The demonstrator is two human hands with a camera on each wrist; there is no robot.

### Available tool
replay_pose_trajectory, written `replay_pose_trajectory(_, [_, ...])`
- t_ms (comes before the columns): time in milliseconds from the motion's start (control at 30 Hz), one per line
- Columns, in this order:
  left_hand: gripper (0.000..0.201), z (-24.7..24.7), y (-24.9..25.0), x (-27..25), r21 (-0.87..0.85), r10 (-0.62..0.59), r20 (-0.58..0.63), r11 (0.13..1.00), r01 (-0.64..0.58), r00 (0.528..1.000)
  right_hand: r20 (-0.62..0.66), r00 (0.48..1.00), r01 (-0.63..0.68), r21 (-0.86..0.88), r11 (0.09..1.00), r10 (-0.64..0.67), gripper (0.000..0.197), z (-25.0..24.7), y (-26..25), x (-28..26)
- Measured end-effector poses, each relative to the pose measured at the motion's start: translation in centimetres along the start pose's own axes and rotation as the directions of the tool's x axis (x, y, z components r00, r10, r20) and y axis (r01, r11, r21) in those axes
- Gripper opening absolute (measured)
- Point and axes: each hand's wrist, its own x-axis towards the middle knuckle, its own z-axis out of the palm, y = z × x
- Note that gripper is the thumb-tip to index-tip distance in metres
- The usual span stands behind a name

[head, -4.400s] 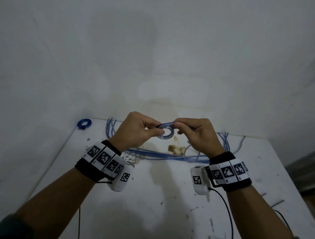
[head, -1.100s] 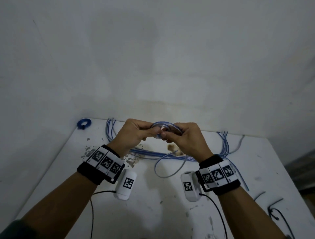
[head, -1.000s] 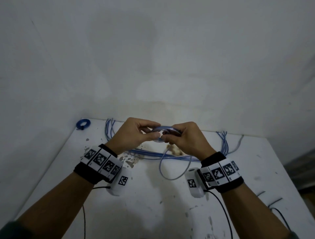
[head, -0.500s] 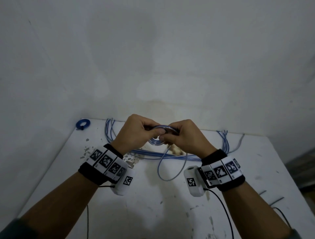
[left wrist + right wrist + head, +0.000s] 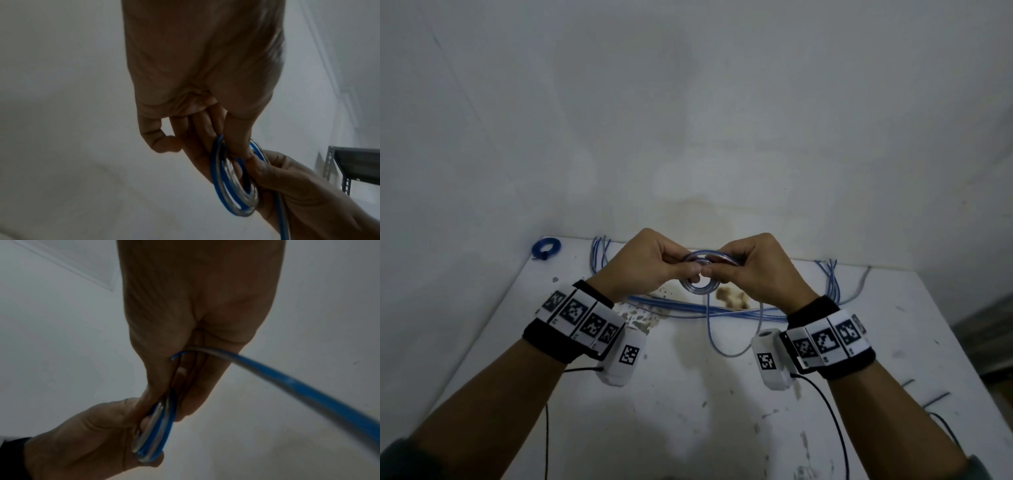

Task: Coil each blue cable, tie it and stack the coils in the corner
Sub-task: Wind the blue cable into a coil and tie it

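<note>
Both hands hold a small coil of blue cable in the air above the white table. My left hand pinches the coil's left side, thumb on top. My right hand grips its right side. The coil shows several turns between the fingers in the left wrist view. In the right wrist view the coil is edge-on, and the cable's loose tail runs out past the palm. That tail hangs in a loop down to the table. A finished blue coil lies in the far left corner.
Several straight blue cables lie across the table's far side along the wall, bending up at both ends. A brown stain marks the table under the hands. Black sensor wires trail from the wrists. Thin dark wires lie at the right edge.
The coil has gained turns and the hanging tail loop has grown shorter. Both hands have stayed close together above the table's far middle.
</note>
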Motion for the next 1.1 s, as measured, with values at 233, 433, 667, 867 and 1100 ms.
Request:
replay_pose_trajectory(233, [0.022, 1.2, -0.2, -0.8, -0.153, 0.015, -0.113, 0.988, -0.032, 0.994, 0.019, 0.999, 0.027, 0.108, 0.994, -0.030, 0.016, -0.8, -0.2, 0.2])
replay_pose_trajectory(433, [0.015, 1.8, -0.9, -1.2, -0.140, 0.002, -0.170, 0.990, -0.027, 0.985, -0.082, 0.997, 0.020, 0.235, 0.972, -0.001, 0.015, -0.7, 1.0, -0.6])
replay_pose_trajectory(667, [0.017, 2.1, -0.8, -0.8, -0.229, 0.018, -0.346, 0.968, -0.103, 0.938, -0.129, 0.991, 0.037, 0.413, 0.910, 0.018, 0.025, 1.7, 1.1, -2.1])
replay_pose_trajectory(867, [0.014, 2.2, -0.8, -0.5, -0.209, 0.029, -0.330, 0.972, -0.103, 0.944, -0.257, 0.965, 0.051, 0.397, 0.916, 0.057, 0.019, 2.8, 0.8, -2.1])
replay_pose_trajectory(1100, [0.013, 0.6, -0.5, -0.7, -0.163, 0.005, -0.125, 0.986, -0.025, 0.992, -0.032, 0.982, -0.152, 0.465, 0.872, 0.188, 0.018, 1.4, 1.0, -1.9])
